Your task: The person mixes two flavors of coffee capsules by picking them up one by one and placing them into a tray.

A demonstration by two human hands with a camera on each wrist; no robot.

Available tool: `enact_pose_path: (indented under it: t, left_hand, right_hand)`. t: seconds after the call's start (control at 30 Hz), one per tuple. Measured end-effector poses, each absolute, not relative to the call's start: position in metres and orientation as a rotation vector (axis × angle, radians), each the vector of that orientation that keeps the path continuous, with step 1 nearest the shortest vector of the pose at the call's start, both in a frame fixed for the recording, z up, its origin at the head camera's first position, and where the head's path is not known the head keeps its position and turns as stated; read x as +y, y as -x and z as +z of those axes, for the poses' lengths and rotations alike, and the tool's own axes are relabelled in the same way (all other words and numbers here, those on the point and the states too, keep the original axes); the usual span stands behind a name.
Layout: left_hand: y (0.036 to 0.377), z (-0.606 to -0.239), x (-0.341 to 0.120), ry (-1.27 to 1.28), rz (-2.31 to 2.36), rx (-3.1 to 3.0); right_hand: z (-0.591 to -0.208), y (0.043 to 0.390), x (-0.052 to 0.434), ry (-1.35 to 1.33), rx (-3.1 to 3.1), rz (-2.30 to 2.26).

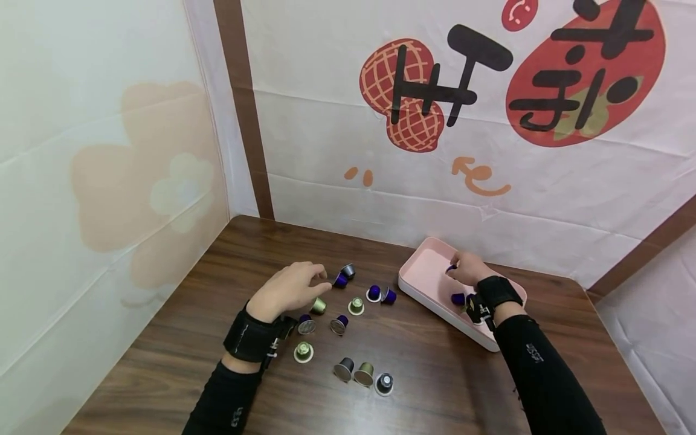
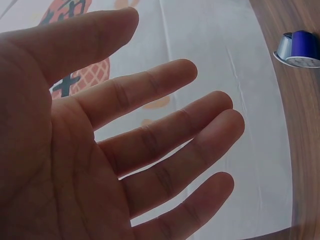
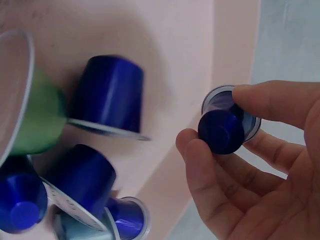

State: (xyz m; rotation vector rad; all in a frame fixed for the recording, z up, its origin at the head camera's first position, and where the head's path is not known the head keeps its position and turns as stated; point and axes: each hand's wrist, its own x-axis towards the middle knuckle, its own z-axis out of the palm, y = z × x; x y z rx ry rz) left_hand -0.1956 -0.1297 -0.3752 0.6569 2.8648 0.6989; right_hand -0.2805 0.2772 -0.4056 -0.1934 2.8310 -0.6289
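My right hand point(image 1: 469, 267) pinches a dark blue coffee capsule point(image 3: 222, 132) between thumb and fingers, over the pink tray point(image 1: 426, 269). In the right wrist view, a blue capsule point(image 3: 110, 92), a green capsule point(image 3: 45, 117) and several others lie in the tray, left of my hand. My left hand point(image 1: 288, 290) hovers over the table with fingers spread and slightly bent, palm bare in the left wrist view. Closest to its fingertips are a purple-blue capsule point(image 1: 340, 281) with a dark grey one point(image 1: 348, 270) against it, and a light green one point(image 1: 318, 306).
More capsules are scattered over the wooden table point(image 1: 435, 386), among them a green one point(image 1: 356, 306), a blue one point(image 1: 388, 296) and a silver-grey one point(image 1: 384, 383) towards the front. A printed cloth wall point(image 1: 326, 133) stands behind, another point(image 1: 109, 181) at the left.
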Motion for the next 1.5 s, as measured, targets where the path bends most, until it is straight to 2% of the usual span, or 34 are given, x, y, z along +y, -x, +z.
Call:
enact_pose_path:
  t: [0.17,0.33,0.63,0.9,1.07,1.3,1.5]
  left_hand:
    - [0.196,-0.377,-0.129,-0.657,0.706,2.857]
    - [0.198,-0.377,-0.13,-0.661,0.699,2.865]
    - [0.197,-0.376,-0.13,-0.643,0.694,2.847]
    - [0.197,-0.378,-0.128,-0.648,0.682,2.859]
    - [0.198,-0.378,-0.127,-0.661,0.682,2.855]
    - [0.199,-0.379,-0.126,-0.664,0.672,2.855]
    - [0.198,-0.379,-0.125,-0.646,0.666,2.853]
  right_hand:
    - [-0.413,0.28,0.286,0.139,2.805,-0.638]
    - [-0.403,0.273,0.285,0.172,2.838,-0.667]
    - [-0.385,0.22,0.24,0.586,3.022,-0.687]
    - [-0.408,0.146,0.191,1.084,2.851,-0.664]
    - [-0.427,0.112,0.176,1.292,2.665,-0.588]
    - [-0.446,0.091,0.164,1.439,2.652,-0.469]
    - [-0.45,0.09,0.161,1.416,2.658,-0.416]
